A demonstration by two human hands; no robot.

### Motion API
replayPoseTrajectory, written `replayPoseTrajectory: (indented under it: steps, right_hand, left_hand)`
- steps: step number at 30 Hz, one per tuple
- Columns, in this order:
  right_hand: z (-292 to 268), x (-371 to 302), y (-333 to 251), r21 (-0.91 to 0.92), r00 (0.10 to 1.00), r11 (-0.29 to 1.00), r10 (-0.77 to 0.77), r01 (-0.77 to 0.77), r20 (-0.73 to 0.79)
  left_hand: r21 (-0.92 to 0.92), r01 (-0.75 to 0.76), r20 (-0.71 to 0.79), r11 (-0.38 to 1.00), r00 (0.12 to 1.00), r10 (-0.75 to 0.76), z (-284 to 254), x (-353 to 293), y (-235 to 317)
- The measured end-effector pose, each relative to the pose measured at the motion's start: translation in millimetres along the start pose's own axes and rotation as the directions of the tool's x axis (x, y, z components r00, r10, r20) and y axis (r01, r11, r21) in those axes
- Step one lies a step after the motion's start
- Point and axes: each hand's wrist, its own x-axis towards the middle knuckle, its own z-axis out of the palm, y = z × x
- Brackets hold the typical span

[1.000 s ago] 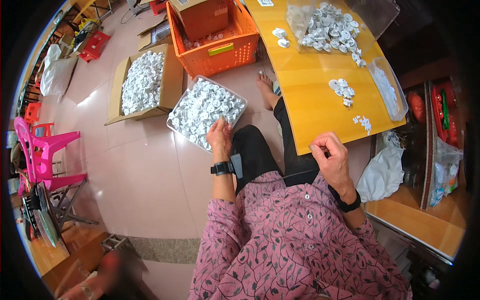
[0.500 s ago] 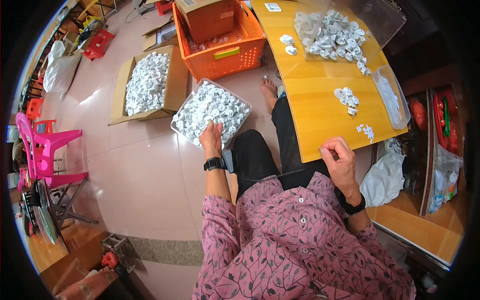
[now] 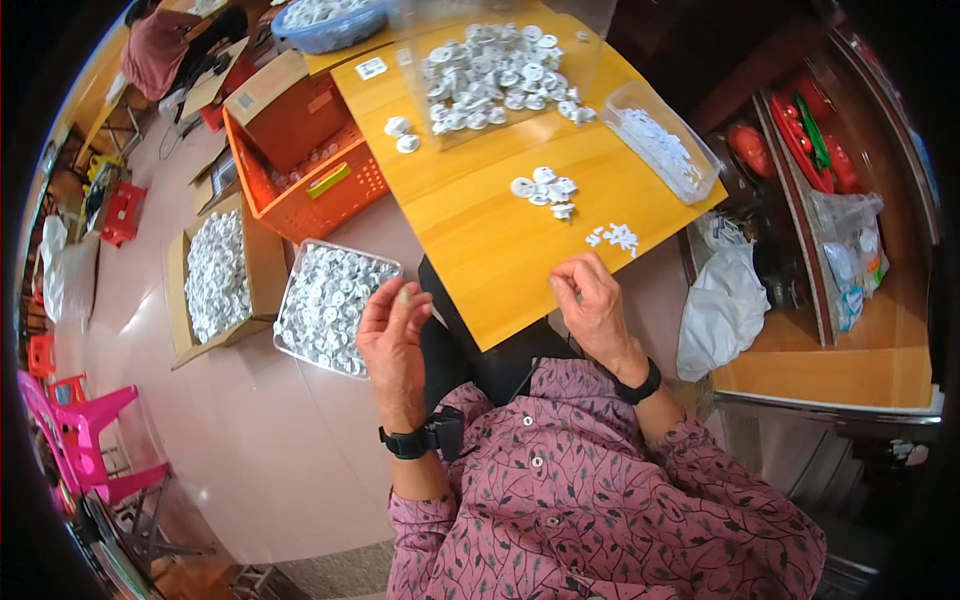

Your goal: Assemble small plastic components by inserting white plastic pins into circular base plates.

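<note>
My left hand [image 3: 395, 335] is raised over my lap, beside the clear bin. Its fingers are loosely curled and a little apart, and I see nothing in them. My right hand [image 3: 592, 310] is at the near edge of the yellow table [image 3: 480, 285], thumb and forefinger pinched together; whatever they hold, if anything, is too small to make out. Beyond it on the tabletop lie a scatter of tiny white pieces [image 3: 615, 238] and a small cluster of round white plastic parts [image 3: 545, 190]. To my left, the clear bin [image 3: 285, 335] is full of similar white parts [image 3: 335, 295].
A clear box [image 3: 610, 25] with a heap of white parts stands at the table's far side, and a clear tray [image 3: 690, 190] of small white pieces at its right. A cardboard box [image 3: 265, 265], an orange crate [image 3: 335, 195] and a pink chair [image 3: 85, 430] are to the left.
My left hand has come up and away from the clear bin, back toward my body. The view has turned right toward the table. My right hand stays pinched by the table edge.
</note>
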Motion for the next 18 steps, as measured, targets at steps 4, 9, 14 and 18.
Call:
replayPoseTrajectory:
  steps: [4,9,14,18]
  right_hand:
    - [-11,15,30,-0.098,0.993,0.995,-0.005,-0.006,-0.116]
    - [-12,42,33,-0.219,0.976,0.972,-0.122,0.082,-0.178]
    - [4,48,53,-0.425,0.976,0.899,-0.178,0.108,-0.128]
    - [3,42,53,-0.386,0.983,0.921,-0.113,0.049,-0.145]
  left_hand:
    - [0.091,0.068,0.122,0.993,0.989,-0.079,45,-13,-18]
    - [0.226,0.141,0.134,0.964,0.976,-0.174,72,-27,-33]
    - [0.254,0.159,0.191,0.954,0.959,-0.21,76,-30,-46]
    - [0.311,0.149,0.207,0.939,0.953,-0.219,78,-30,-48]
